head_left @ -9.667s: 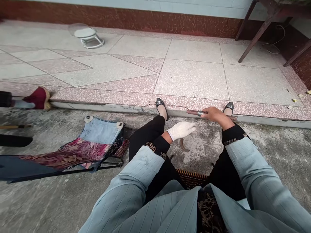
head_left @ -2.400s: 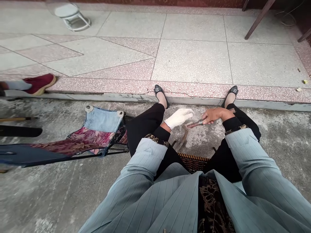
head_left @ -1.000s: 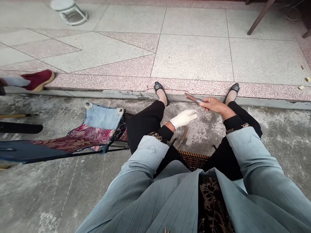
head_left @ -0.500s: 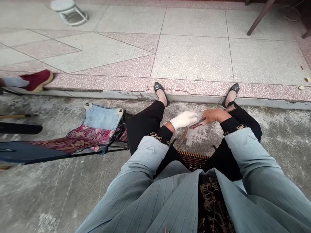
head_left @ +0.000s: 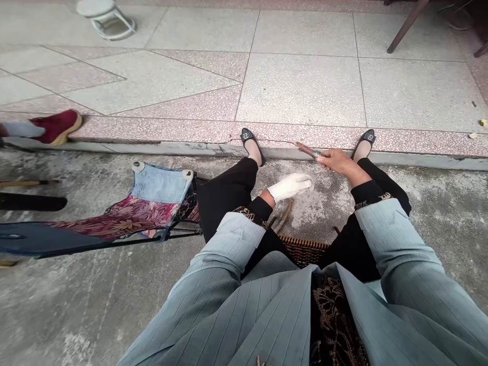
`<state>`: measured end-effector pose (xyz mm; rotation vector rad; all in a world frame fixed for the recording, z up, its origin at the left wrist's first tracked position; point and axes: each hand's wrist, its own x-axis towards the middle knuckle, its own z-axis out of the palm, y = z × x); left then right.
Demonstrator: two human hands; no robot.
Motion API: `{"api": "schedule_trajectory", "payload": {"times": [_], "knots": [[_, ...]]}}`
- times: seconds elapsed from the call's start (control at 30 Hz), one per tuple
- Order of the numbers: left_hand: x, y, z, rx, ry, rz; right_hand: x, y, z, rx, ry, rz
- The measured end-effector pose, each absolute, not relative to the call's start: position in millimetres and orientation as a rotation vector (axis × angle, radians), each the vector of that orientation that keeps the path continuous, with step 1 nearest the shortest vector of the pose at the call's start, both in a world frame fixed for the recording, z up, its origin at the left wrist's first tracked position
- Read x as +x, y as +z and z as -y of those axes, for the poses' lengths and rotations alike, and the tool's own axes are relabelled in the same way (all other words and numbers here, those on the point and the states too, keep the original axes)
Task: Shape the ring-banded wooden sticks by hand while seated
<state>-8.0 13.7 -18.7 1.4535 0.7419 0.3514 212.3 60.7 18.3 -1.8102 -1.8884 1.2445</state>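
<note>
My left hand (head_left: 290, 186), in a white knit glove, is held out over the concrete between my knees. Its fingers are closed together, and whatever they may hold is hidden. Just below it a thin brown stick (head_left: 282, 218) stands at a slant. Up and to the right, my bare right hand (head_left: 335, 162) is closed around a brown tool (head_left: 305, 149) with a silvery band by the fingers. One end of this tool points up and left; its other end is hidden by the hand. The two hands are apart.
A woven basket edge (head_left: 305, 250) shows between my thighs. At left is a folding chair (head_left: 160, 185) with denim and floral cloth. A person's red shoe (head_left: 57, 126) rests by the tiled step edge (head_left: 183, 148). A white stool (head_left: 110, 20) stands farther back.
My right hand has moved up and away from the left glove, turning the tool so its visible end points up-left. My left hand has barely shifted.
</note>
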Motion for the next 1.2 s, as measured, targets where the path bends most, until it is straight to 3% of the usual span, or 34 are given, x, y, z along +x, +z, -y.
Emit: {"api": "schedule_trajectory", "payload": {"times": [0.1, 0.2, 0.3, 0.43, 0.73, 0.83, 1.0, 1.2], "knots": [[-8.0, -18.9, -13.8, 1.511, 0.345, -0.769, 206.5, 19.4, -60.8, -1.98, 0.948, 2.21], [-9.9, -9.7, -14.6, 1.637, 0.3, -0.838, 202.1, 21.9, -58.1, -2.034, 0.908, 2.481], [-13.0, 0.0, -16.7, 1.735, 0.292, -0.858, 203.8, 21.0, -55.4, -1.88, 1.319, 2.705], [-19.2, 3.2, -22.7, 1.568, 0.341, -0.825, 215.3, 16.3, -56.7, -1.362, 2.0, 2.588], [-22.6, 3.5, -23.2, 1.285, 0.477, -0.812, 215.2, 33.3, -51.6, -0.767, 2.395, 2.312], [-15.3, -2.9, -19.6, 1.269, 0.536, -0.829, 216.6, 36.0, -50.8, -0.877, 2.193, 2.056], [-5.3, -8.6, -11.3, 1.339, 0.491, -0.768, 216.5, 23.3, -58.4, -1.389, 1.581, 1.513], [-7.1, -7.8, -9.7, 1.527, 0.307, -0.735, 209.3, 11.9, -66.4, -2.136, 0.926, 2.267]]}}
